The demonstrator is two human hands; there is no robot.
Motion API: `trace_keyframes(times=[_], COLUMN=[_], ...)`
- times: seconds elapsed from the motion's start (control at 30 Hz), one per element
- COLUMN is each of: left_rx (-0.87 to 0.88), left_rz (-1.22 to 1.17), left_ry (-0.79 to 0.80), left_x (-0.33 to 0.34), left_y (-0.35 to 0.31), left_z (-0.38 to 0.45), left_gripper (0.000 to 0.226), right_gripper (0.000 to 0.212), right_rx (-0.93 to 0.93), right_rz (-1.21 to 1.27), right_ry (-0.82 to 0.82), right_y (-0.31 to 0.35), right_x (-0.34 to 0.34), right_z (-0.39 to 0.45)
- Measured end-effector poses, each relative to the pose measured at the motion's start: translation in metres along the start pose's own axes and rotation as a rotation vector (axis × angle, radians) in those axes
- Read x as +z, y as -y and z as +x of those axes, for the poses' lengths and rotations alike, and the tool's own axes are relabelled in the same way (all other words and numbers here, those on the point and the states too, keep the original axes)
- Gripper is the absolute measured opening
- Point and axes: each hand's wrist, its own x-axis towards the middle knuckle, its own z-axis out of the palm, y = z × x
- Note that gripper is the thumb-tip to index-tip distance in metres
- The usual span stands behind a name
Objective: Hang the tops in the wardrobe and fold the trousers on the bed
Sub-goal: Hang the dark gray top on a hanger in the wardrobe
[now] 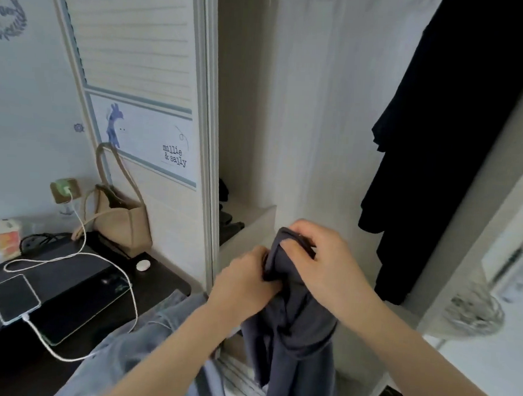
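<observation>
Both bare arms are stretched forward and up from the bottom of the view, and the two hands are brought close together in front of the body. The left hand [243, 283] is seen from the back, with its fingers curled into a fold of the dark grey top [293, 320]. The right hand [318, 255] is held a bit higher, its fingers [295, 245] bent over the top edge of the cloth, which is pinched there
</observation>
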Motion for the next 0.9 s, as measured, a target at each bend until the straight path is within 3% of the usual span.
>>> trace_keyframes(times=[0.1, 0.2, 0.27, 0.37, 0.47, 0.6, 0.67, 0.77, 0.83, 0.9], left_rx=[-0.012, -0.004, 0.111, 0.137, 0.146, -0.014, -0.150, -0.403, -0.470, -0.455], left_rz=[0.266, 0.403, 0.296, -0.066, 0.039, 0.016, -0.163, -0.733, -1.017, -1.156], left_ry=[0.023, 0.056, 0.143, 0.343, 0.243, 0.119, 0.141, 0.281, 0.391, 0.537], left_x=[-0.007, -0.016, -0.013, 0.003, 0.024, 0.010, -0.009, -0.044, -0.066, -0.086], left_y=[0.029, 0.049, 0.044, 0.019, 0.013, 0.044, 0.056, 0.055, 0.050, 0.044], left_z=[0.024, 0.044, 0.054, 0.057, 0.066, 0.084, 0.095, 0.103, 0.103, 0.105], left_gripper=[0.020, 0.036, 0.037, 0.046, 0.018, 0.022, 0.024, 0.010, 0.010, 0.016], right_gripper=[0.018, 0.018, 0.021, 0.020, 0.015, 0.003, 0.004, 0.012, 0.012, 0.021], right_rx=[0.056, 0.109, 0.125, 0.122, 0.121, 0.141, 0.141, 0.163, 0.159, 0.167], right_rz=[-0.058, -0.031, -0.030, -0.026, -0.035, -0.077, -0.143, -0.234, -0.348, -0.495], right_ry=[-0.140, -0.195, -0.208, -0.200, -0.213, -0.293, -0.286, -0.218, -0.155, -0.097], right_y=[-0.003, -0.010, -0.011, -0.005, 0.000, -0.008, -0.016, -0.034, -0.051, -0.071], right_x=[-0.023, -0.046, -0.048, -0.037, -0.034, -0.051, -0.055, -0.048, -0.043, -0.040], right_z=[0.008, 0.013, 0.015, 0.016, 0.016, 0.014, 0.012, 0.009, 0.008, 0.010])
